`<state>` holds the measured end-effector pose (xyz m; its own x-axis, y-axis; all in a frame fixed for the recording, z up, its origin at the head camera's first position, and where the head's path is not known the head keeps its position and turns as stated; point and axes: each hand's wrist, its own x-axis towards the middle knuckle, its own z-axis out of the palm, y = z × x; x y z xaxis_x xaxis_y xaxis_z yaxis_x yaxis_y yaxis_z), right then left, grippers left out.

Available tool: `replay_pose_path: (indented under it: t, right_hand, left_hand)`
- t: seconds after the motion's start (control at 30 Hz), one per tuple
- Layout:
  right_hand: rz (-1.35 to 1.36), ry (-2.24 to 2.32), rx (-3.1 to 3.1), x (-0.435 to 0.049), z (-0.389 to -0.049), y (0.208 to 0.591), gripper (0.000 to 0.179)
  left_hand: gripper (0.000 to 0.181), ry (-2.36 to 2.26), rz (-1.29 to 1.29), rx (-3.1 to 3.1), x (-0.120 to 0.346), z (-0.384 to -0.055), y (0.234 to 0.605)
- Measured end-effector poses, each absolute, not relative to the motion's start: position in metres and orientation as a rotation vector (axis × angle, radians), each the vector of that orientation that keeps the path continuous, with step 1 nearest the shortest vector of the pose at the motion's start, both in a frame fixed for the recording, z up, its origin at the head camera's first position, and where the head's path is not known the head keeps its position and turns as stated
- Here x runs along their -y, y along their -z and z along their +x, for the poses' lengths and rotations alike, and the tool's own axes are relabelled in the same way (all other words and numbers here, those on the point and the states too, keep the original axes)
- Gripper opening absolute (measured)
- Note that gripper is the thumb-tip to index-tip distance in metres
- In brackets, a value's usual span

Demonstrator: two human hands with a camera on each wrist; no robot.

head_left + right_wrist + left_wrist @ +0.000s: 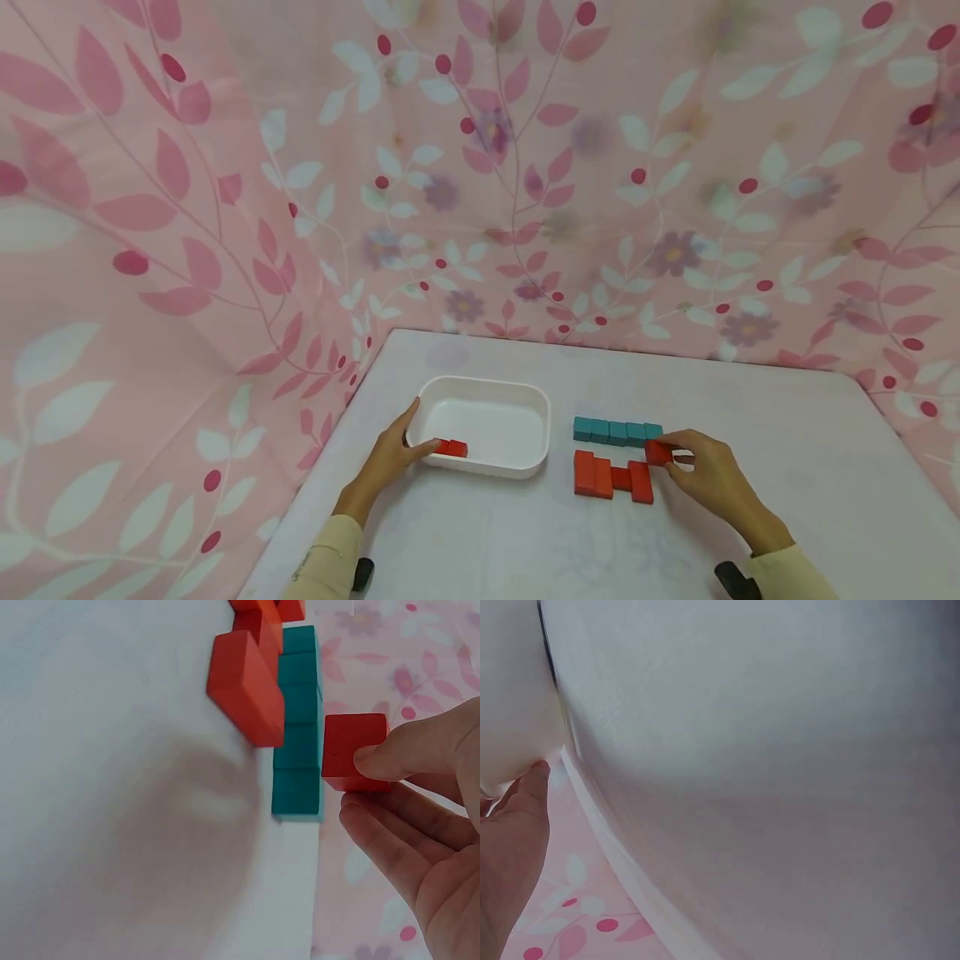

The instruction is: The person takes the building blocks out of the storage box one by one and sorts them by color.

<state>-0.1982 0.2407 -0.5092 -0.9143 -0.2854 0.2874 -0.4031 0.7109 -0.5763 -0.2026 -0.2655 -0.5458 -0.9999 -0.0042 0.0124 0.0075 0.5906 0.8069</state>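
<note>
My right hand [708,471] pinches a red cube [352,746] between thumb and fingers. In the head view the cube overlaps the right end of a row of teal cubes [617,432]. In front of that row, red blocks [594,475] of differing lengths stand side by side, a short one between longer ones. My left hand [390,454] grips the left side of a white plastic tray [540,462], its thumb over the front rim and its fingers along the outer wall. Small red blocks [456,449] lie in the tray's front left corner, partly hidden by the thumb.
A white cloth covers the table [480,533]. Pink curtains [517,167] with leaf and flower prints hang behind the table and along its left side. Dark straps [363,575] show by both wrists.
</note>
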Motion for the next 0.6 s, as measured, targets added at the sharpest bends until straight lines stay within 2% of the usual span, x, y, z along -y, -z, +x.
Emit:
replay_pose_path:
  t: [0.6]
  right_hand:
    - [0.360,-1.032,2.989,-0.244,-0.189,0.535,0.037]
  left_hand:
    - [0.102,1.434,-0.024,2.790,0.266,-0.203,0.546]
